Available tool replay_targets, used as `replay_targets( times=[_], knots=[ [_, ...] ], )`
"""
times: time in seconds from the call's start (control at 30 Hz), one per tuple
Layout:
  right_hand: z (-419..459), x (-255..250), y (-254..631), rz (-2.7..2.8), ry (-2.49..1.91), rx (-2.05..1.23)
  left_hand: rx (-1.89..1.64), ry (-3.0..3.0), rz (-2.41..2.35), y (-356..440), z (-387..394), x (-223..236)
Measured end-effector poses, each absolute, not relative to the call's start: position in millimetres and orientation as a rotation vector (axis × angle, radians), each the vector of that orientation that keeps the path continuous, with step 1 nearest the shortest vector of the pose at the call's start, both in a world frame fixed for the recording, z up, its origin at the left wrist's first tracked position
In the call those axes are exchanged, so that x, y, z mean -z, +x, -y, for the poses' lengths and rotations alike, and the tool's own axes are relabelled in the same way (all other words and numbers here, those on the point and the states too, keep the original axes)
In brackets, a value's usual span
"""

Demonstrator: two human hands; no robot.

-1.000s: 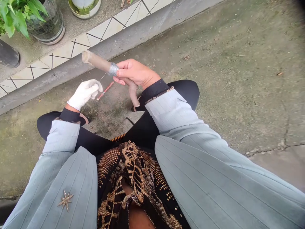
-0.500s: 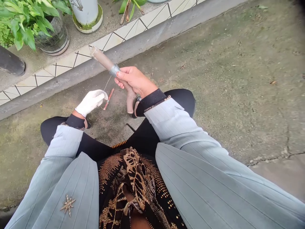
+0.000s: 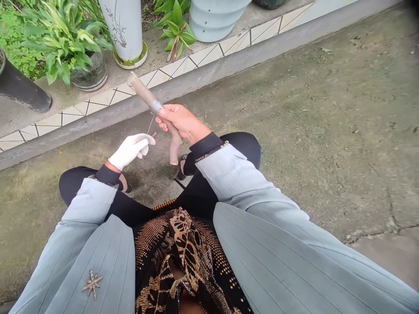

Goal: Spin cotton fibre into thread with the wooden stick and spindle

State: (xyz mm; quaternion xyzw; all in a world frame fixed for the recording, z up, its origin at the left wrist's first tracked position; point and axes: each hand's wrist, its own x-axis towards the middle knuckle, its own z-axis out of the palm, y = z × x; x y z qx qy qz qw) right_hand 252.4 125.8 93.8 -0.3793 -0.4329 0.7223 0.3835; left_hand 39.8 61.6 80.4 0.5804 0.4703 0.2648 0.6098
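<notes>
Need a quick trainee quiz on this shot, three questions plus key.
1. Which grips the tube? A left hand, B right hand, C neither.
2. True or false: the white glove is on the left hand.
3. What colour is the band around the tube?

Key: 1 B; 2 true; 3 silver.
</notes>
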Motion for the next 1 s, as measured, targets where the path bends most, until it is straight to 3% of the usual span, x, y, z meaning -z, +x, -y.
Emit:
replay_targets(
  times=[0.3, 0.63, 0.77, 1.0],
  knots=[
    [-122.2, -96.4, 253.4, 1.153, -0.941, -1.776, -0.802, 1.384, -1.144, 52.0, -66.3, -76.1],
    [-112.5, -97.6, 249.4, 1.246, -0.970, -1.719, -0.387, 1.999, -1.531, 53.2, -79.8, -69.4],
    [-111.9, -91.6, 251.8, 1.130, -1.005, -1.735, -0.234, 2.234, -1.365, 58.1, -80.4, -79.4],
    [-114.3, -95.6, 269.5, 0.947, -0.966, -1.774, -0.650, 1.723, -1.133, 67.5, -77.4, -78.2]
  ],
)
